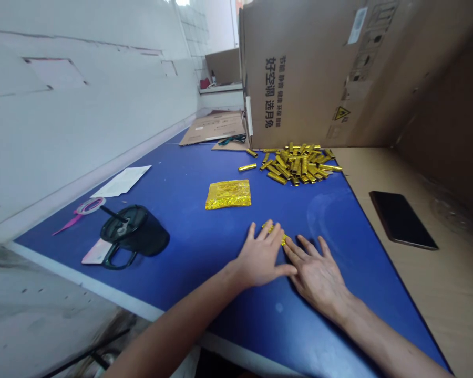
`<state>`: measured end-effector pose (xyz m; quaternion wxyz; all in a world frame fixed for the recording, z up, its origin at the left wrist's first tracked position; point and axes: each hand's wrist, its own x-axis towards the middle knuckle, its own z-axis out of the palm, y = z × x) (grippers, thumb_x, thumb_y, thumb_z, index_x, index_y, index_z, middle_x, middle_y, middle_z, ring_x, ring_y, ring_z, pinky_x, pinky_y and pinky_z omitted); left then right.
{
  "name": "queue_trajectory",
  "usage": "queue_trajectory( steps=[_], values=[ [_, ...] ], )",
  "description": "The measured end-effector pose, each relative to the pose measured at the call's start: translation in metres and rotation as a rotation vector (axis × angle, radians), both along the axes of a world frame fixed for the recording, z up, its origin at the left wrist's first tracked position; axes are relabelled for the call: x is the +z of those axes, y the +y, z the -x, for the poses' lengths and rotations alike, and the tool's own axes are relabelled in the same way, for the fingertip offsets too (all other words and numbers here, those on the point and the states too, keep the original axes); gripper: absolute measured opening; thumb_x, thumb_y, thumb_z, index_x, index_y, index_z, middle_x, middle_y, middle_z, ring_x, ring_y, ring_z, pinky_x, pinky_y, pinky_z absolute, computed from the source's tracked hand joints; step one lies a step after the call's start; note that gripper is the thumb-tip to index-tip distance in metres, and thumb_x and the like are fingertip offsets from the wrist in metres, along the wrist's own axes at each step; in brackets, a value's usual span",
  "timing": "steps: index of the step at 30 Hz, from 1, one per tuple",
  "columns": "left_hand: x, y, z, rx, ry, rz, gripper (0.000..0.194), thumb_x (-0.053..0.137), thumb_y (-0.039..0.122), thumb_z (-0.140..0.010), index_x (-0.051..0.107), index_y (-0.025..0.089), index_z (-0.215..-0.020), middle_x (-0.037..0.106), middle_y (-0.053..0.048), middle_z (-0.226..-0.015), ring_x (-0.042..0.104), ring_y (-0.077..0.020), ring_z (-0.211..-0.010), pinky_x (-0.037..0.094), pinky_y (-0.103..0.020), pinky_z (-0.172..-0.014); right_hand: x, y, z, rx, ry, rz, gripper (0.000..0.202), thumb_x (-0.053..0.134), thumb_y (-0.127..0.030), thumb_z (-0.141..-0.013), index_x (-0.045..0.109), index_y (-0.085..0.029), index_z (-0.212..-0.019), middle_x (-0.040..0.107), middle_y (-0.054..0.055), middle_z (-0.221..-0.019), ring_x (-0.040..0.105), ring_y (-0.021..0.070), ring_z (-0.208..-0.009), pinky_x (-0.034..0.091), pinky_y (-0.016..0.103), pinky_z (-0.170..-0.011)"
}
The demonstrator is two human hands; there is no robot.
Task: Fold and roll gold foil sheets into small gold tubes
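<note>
My left hand (262,254) lies flat with its fingers spread, its fingertips over a shiny gold piece of foil (268,227) on the blue table (189,283). Beside it, my right hand (315,270) is palm down, fingers stretched out, its index fingertip touching the right end of the gold foil. Most of that foil is hidden under the fingers, so I cannot tell its full shape. Farther off lies a flat stack of gold foil sheets (228,195). Behind that is a heap of small gold foil tubes (297,164), with a single gold tube (247,167) to its left.
At the left stands a dark lidded mug (136,231) with a straw, near a tape roll (91,206) and white paper (122,181). A large cardboard box (315,73) rises at the back. A black phone or tablet (402,219) rests on cardboard to the right.
</note>
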<state>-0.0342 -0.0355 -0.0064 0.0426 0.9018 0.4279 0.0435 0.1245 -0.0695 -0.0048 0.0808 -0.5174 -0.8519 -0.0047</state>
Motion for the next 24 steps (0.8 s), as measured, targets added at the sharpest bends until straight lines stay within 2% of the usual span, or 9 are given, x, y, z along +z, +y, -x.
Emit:
queue_trajectory(
  steps=[2,4,12,14,20,24],
  values=[
    [-0.001,-0.008,-0.005,-0.087,-0.022,0.055,0.079,0.018,0.065,-0.077,0.015,0.01,-0.133,0.018,-0.012,-0.139,0.01,-0.0222,-0.128,0.01,-0.048,-0.101,0.001,0.0,0.0,0.008,0.001,0.012,0.04,0.038,-0.03,-0.081,0.049,-0.019,-0.118,0.049,0.006,-0.123,0.037,0.0315,-0.115,0.019,0.058,-0.094],
    [-0.002,-0.01,-0.005,-0.101,-0.03,0.081,0.078,0.019,0.065,-0.077,0.013,0.011,-0.133,0.017,-0.011,-0.139,0.011,-0.0209,-0.128,0.011,-0.047,-0.101,0.001,0.0,-0.001,0.005,0.004,0.011,0.041,0.039,-0.029,-0.081,0.049,-0.019,-0.118,0.049,0.006,-0.124,0.037,0.0314,-0.115,0.019,0.058,-0.094],
    [-0.003,0.017,0.018,0.01,0.007,0.063,0.064,0.021,0.057,-0.082,0.02,0.017,-0.131,0.021,-0.007,-0.138,0.014,-0.0235,-0.127,0.013,-0.052,-0.098,-0.001,0.0,-0.001,-0.017,0.027,-0.017,0.038,0.039,-0.034,-0.082,0.053,-0.018,-0.113,0.053,0.004,-0.119,0.04,0.0303,-0.113,0.019,0.056,-0.094],
    [-0.004,0.013,0.017,0.036,0.01,0.043,0.062,0.022,0.055,-0.083,0.023,0.016,-0.131,0.022,-0.008,-0.138,0.015,-0.0244,-0.127,0.013,-0.051,-0.099,-0.002,0.001,-0.003,-0.017,0.045,-0.033,0.036,0.041,-0.032,-0.082,0.054,-0.019,-0.112,0.054,0.003,-0.118,0.041,0.0294,-0.112,0.019,0.055,-0.094],
    [-0.011,-0.02,0.011,0.084,-0.009,-0.043,0.054,0.032,0.046,-0.084,0.028,0.015,-0.128,0.031,-0.009,-0.134,0.022,-0.0252,-0.125,0.013,-0.05,-0.099,-0.004,0.011,-0.008,0.006,0.113,-0.105,0.027,0.047,-0.021,-0.08,0.058,-0.023,-0.105,0.063,0.002,-0.102,0.049,0.0224,-0.102,0.02,0.049,-0.095],
    [-0.012,-0.02,0.011,0.089,-0.061,-0.058,0.04,0.038,0.033,-0.085,0.039,0.014,-0.12,0.043,-0.009,-0.126,0.032,-0.0218,-0.119,0.015,-0.045,-0.099,-0.005,0.016,-0.007,-0.002,0.123,-0.086,0.02,0.047,-0.019,-0.081,0.062,-0.024,-0.093,0.063,0.001,-0.091,0.052,0.0176,-0.086,0.028,0.039,-0.091]
  ],
)
